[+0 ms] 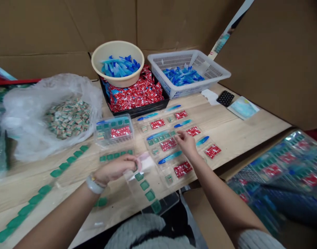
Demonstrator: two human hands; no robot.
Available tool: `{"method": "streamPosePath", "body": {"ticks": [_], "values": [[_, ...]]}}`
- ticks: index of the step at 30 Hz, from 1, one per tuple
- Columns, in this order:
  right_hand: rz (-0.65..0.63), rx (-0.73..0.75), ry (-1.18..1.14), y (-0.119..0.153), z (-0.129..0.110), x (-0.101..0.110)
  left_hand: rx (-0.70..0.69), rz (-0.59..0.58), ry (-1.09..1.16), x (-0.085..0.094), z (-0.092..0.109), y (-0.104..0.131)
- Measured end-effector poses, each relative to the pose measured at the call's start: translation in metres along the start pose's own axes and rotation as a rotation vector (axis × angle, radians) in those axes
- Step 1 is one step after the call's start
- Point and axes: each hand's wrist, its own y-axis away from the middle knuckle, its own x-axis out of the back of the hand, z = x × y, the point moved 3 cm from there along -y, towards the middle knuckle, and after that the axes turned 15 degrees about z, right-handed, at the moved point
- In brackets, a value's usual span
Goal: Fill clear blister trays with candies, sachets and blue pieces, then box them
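Observation:
My left hand pinches the top of a clear plastic strip with a row of green squares, tilted over the table's front edge. My right hand has its fingers pressed together over a clear tray, beside a red packet and at the end of a row of green squares; what it pinches is too small to make out. Around it lie clear trays with blue pens and red packets. A filled clear box stands to the left of these trays.
At the back are a cream bowl of blue pens, a black tray of red packets and a white basket. A plastic bag of small blocks sits left. Filled packs lie below the right edge.

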Motion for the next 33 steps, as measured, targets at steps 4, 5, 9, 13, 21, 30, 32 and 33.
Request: {"method": "streamPosePath", "body": {"ticks": [4, 5, 9, 13, 21, 30, 32, 33], "values": [[0.110, 0.347, 0.497, 0.008, -0.015, 0.004, -0.044, -0.065, -0.101, -0.013, 0.004, -0.018], [0.104, 0.430, 0.565, 0.011, -0.019, 0.003, -0.037, -0.067, -0.112, -0.013, 0.004, -0.021], [-0.212, 0.780, 0.548, 0.025, -0.026, -0.010, 0.058, 0.000, 0.024, -0.010, 0.000, -0.027], [-0.209, 0.693, 0.306, 0.020, -0.042, -0.003, 0.152, 0.049, 0.265, -0.007, 0.000, -0.026], [-0.827, 0.192, -0.322, 0.017, -0.101, -0.023, 0.094, 0.013, 0.262, -0.018, 0.022, -0.031], [-0.883, -0.200, -0.402, 0.012, -0.075, 0.002, 0.012, 0.126, 0.103, -0.014, 0.045, -0.035], [-0.645, -0.298, -0.504, -0.005, -0.062, 0.007, -0.197, 0.382, 0.068, -0.002, 0.067, -0.033], [-0.510, -0.340, -0.570, -0.014, -0.057, 0.006, -0.328, 0.527, 0.034, 0.003, 0.077, -0.031]]}}
